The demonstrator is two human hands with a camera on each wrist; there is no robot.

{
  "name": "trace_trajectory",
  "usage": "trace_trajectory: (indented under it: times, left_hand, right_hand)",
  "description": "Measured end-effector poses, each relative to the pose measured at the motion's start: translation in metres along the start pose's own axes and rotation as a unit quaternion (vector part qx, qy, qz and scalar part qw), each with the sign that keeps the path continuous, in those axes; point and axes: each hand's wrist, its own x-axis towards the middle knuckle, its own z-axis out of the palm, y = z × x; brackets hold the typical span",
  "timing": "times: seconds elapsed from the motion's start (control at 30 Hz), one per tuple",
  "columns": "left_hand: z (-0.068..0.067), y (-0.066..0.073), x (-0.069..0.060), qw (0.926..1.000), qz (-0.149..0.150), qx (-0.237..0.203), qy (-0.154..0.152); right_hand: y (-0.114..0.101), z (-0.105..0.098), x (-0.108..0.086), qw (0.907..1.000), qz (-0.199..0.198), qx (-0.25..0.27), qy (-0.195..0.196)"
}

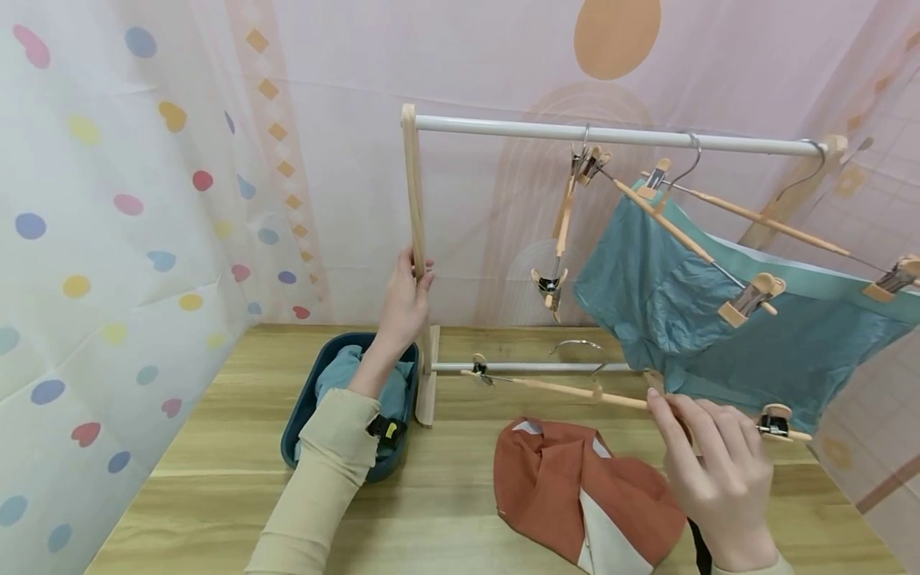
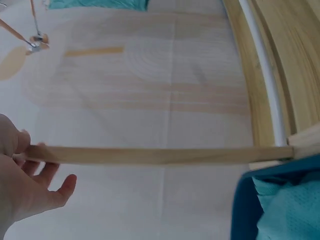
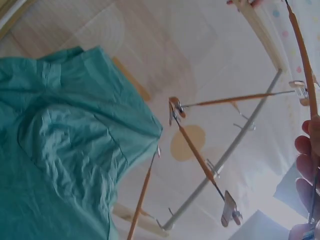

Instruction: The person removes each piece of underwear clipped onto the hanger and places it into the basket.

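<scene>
With thumb and fingers, my left hand [image 1: 404, 307] grips the left wooden post [image 1: 412, 184] of a small garment rack; the left wrist view also shows this post [image 2: 150, 155]. Low at the right, my right hand [image 1: 722, 471] holds a wooden clip hanger [image 1: 557, 388] by its bar, its metal hook pointing up. No garment hangs from that hanger. Teal shorts [image 1: 783, 351] hang clipped from a hanger on the white top rail [image 1: 503, 128], filling the left of the right wrist view. A rust-red and white garment [image 1: 539, 479] lies crumpled on the table below the held hanger.
Left of the rack stands a dark blue basin [image 1: 289, 431] with teal cloth [image 1: 341, 367] in it. Other clip hangers, one [image 1: 565, 216] bare, hang from the rail. A white lower bar [image 1: 517, 367] spans the rack's base. A patterned curtain [image 1: 331, 200] closes off the back.
</scene>
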Motion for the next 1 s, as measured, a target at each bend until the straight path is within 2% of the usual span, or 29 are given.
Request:
trace_trajectory:
  times: [0.1,0.17,0.33,0.53,0.7,0.87,1.0]
  left_hand:
    - [0.001,-0.005,0.002,0.9997,-0.005,0.025,0.008]
    - [0.001,-0.006,0.002,0.9992,-0.002,0.039,0.009]
    - [0.002,-0.007,0.003,0.9985,0.011,0.051,0.016]
    - [0.002,-0.009,0.005,0.9973,0.031,0.062,0.025]
    - [0.002,-0.010,0.005,0.9973,0.038,0.057,0.027]
    - [0.001,-0.011,0.006,0.9974,0.038,0.058,0.022]
    - [0.000,-0.012,0.007,0.9975,0.033,0.059,0.020]
  right_hand:
    - [0.007,-0.002,0.001,0.9995,0.006,-0.030,-0.003]
    - [0.013,-0.005,0.001,0.9984,0.014,-0.052,-0.018]
    - [0.028,-0.013,0.006,0.9897,0.041,-0.107,-0.085]
    - [0.039,-0.014,0.029,0.9762,0.051,-0.174,-0.119]
    - [0.043,-0.011,0.052,0.9665,0.043,-0.208,-0.144]
    - [0.047,-0.002,0.071,0.9662,0.040,-0.224,-0.120]
    - [0.053,0.010,0.086,0.9695,0.059,-0.219,-0.093]
